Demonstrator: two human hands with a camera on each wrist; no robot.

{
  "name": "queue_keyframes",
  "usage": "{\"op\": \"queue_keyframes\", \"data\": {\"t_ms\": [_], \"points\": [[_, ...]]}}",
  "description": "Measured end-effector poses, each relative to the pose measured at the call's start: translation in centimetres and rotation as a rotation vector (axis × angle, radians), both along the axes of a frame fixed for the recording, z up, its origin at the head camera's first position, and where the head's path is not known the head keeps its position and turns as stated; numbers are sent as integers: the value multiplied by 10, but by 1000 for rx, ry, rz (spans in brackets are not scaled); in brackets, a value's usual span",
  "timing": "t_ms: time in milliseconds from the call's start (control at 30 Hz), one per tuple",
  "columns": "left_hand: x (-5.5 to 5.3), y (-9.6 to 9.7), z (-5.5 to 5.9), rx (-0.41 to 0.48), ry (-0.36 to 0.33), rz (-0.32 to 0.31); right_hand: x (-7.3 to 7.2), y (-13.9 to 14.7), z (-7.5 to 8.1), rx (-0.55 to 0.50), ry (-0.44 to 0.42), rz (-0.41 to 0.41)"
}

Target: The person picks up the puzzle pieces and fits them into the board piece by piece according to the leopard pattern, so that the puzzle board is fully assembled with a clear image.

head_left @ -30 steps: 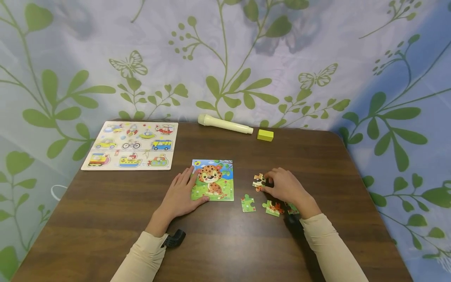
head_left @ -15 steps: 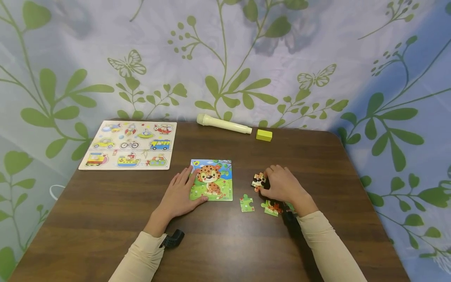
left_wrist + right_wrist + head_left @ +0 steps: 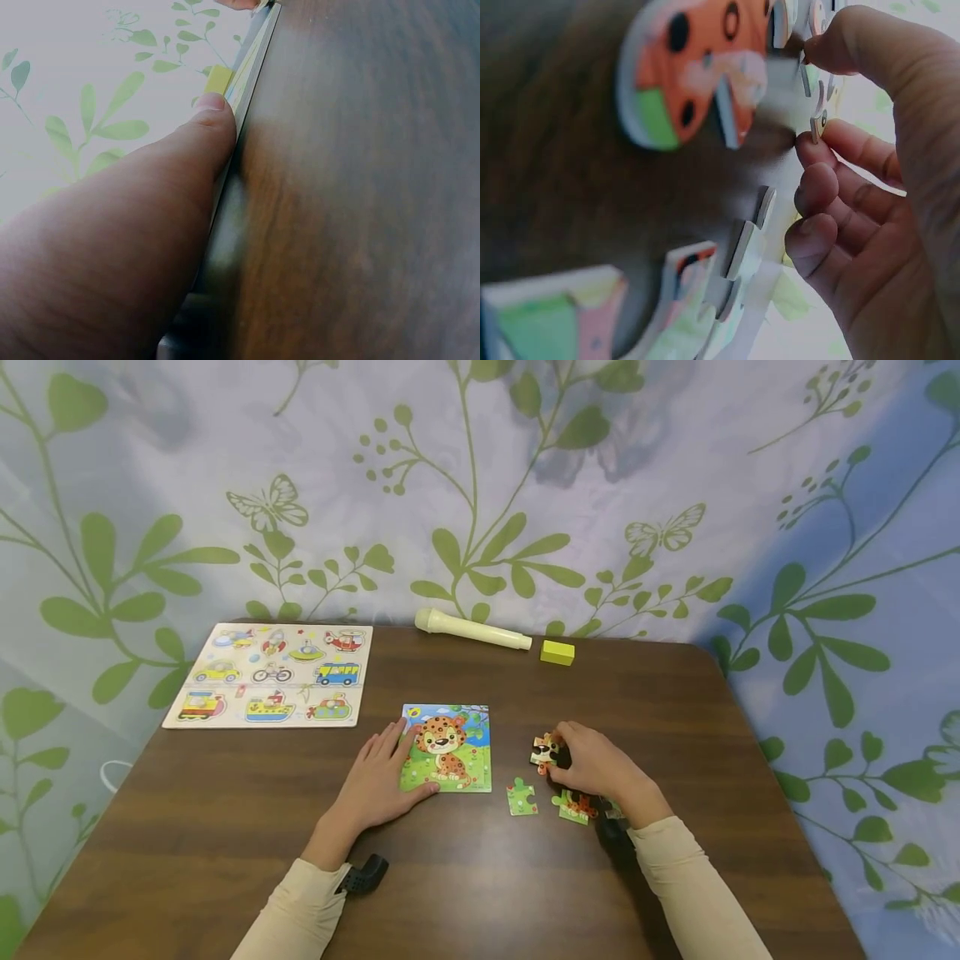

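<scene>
Vehicle shapes (image 3: 337, 674) sit in the pale board (image 3: 258, 687). Left hand (image 3: 373, 779) spreads over the leopard picture (image 3: 452, 748), grip apart — right hand (image 3: 597, 765) curls, grip pinching the leopard-face piece (image 3: 541, 759).

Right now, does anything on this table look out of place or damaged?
Nothing appears damaged. The cream microphone and yellow block near the back of the table seem odd: neither resembles the puzzle pieces.

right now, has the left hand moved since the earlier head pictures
No. Judged against the yellow block in the head view, the left hand shows no clear shift; it still rests at the leopard board's left edge.
</scene>
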State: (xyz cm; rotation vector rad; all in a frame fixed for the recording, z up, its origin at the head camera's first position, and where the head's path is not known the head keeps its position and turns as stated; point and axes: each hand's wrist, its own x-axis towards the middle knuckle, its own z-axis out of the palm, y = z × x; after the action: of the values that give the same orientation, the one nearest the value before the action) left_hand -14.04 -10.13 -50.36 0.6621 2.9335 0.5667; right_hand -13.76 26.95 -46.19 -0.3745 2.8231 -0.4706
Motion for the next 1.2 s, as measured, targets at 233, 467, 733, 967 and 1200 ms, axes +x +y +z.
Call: {"op": "queue_keyframes", "data": {"t_ms": [233,467,733,967,1200], "points": [[-4,2,0,18,-4,10,-3,2,5,19,33,67],[-5,0,-2,7,-12,19,-3,-1,7,52,18,102],[-3,-1,-2,11,-17,17,-6,-8,7,178,80,171],[-1,-1,-4,-2,-17,19,-17,-42,15,88,125,218],[-2,1,-1,5,-20,5,-35,-101,10,84,162,345]]}}
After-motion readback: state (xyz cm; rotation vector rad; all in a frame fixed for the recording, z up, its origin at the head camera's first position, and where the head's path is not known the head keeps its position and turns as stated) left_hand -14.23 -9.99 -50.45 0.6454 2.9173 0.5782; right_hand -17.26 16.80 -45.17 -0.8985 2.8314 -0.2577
